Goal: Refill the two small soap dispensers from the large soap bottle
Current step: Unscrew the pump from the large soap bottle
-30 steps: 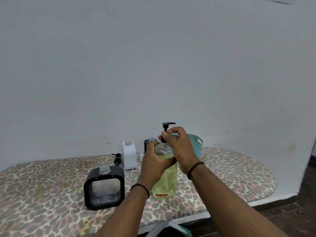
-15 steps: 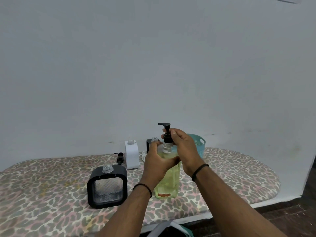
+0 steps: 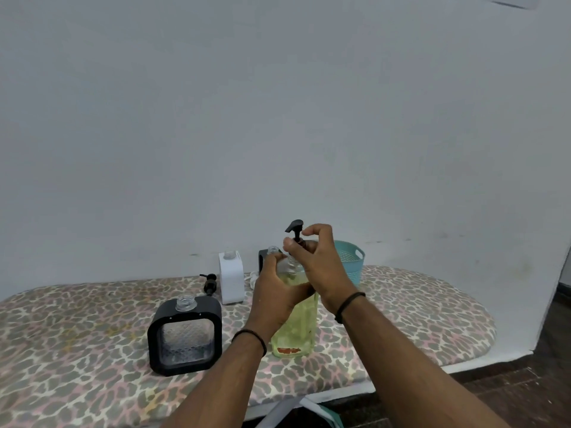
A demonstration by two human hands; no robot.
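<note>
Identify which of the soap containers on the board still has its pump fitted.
The large soap bottle of yellow-green liquid, held in both hands, has its black pump on. The black-framed dispenser and white dispenser show bare open necks.

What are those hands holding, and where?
The left hand grips the big soap bottle near its shoulder; the right hand pinches its pump collar.

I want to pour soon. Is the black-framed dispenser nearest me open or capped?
Open. The black-framed dispenser shows a bare threaded neck with no pump on it; a loose black pump lies behind it.
</note>
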